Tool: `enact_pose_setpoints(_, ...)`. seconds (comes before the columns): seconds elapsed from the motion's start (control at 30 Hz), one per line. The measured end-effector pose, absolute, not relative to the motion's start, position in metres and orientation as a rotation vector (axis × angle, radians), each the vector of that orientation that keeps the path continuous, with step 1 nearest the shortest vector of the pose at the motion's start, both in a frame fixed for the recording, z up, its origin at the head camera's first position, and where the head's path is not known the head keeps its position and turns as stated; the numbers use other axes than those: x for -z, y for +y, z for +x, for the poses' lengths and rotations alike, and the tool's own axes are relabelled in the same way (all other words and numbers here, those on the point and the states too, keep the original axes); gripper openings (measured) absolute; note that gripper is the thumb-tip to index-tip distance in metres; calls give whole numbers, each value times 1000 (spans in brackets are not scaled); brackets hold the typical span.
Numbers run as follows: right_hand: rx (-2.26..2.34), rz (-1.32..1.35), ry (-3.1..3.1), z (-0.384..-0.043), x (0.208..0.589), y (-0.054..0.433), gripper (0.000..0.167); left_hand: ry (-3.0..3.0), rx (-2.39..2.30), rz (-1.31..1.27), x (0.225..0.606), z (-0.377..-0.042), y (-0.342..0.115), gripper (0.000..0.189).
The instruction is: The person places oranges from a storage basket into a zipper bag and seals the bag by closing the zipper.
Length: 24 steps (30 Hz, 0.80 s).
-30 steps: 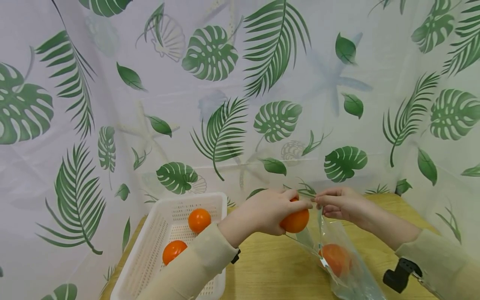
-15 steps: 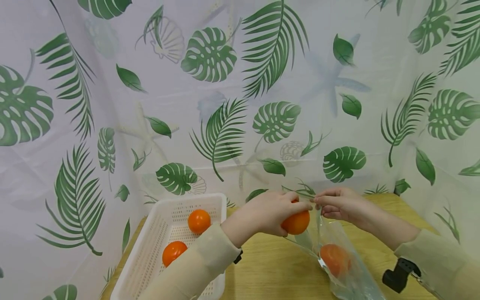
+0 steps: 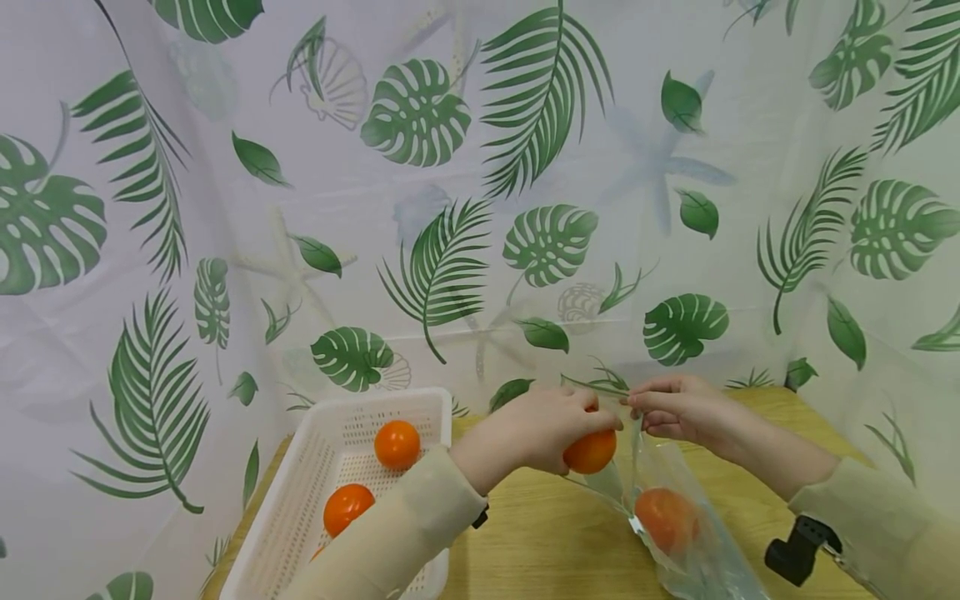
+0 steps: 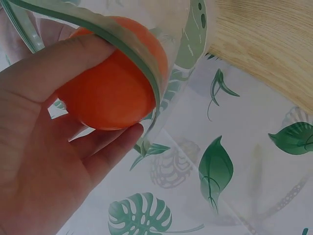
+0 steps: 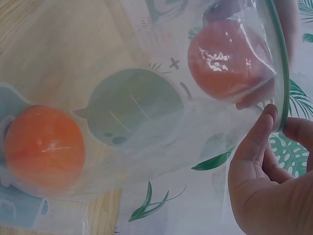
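Observation:
My left hand (image 3: pixel 536 429) grips an orange (image 3: pixel 590 451) from above, at the mouth of a clear zip bag (image 3: pixel 723 542). In the left wrist view the orange (image 4: pixel 110 93) is partly behind the bag's green zip edge (image 4: pixel 131 55), with the thumb over that edge and the fingers below the fruit. Thumb and fingertips of my right hand (image 3: pixel 686 410) pinch the bag's rim; the right wrist view shows this hand (image 5: pixel 274 181) at the end of the green strip. Another orange (image 3: pixel 666 521) lies deeper inside the bag, seen through its film.
On the left of the wooden table (image 3: pixel 540 542) stands a white perforated basket (image 3: pixel 266 492). It contains an orange (image 3: pixel 397 444) at the back, a second orange (image 3: pixel 349 507) nearer, and a sliver of another by my left sleeve (image 3: pixel 390 533). A leaf-patterned curtain (image 3: pixel 480 208) hangs behind.
The orange in my left hand has sunk slightly at the bag's mouth. The left sleeve has shifted a little right, showing a sliver of another orange. My right hand keeps its pinch.

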State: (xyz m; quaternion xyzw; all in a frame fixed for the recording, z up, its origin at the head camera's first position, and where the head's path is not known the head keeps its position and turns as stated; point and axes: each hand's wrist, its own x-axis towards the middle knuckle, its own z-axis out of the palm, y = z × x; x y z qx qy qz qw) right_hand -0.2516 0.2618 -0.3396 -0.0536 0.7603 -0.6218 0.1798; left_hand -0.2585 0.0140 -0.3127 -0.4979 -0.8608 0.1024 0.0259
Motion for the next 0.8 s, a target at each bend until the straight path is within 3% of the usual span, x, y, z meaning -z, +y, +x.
enact_pose_setpoints(0.8,1750,-138,2173,-251,340,265,35,-2592,-406,-1567,321,-261,10,62)
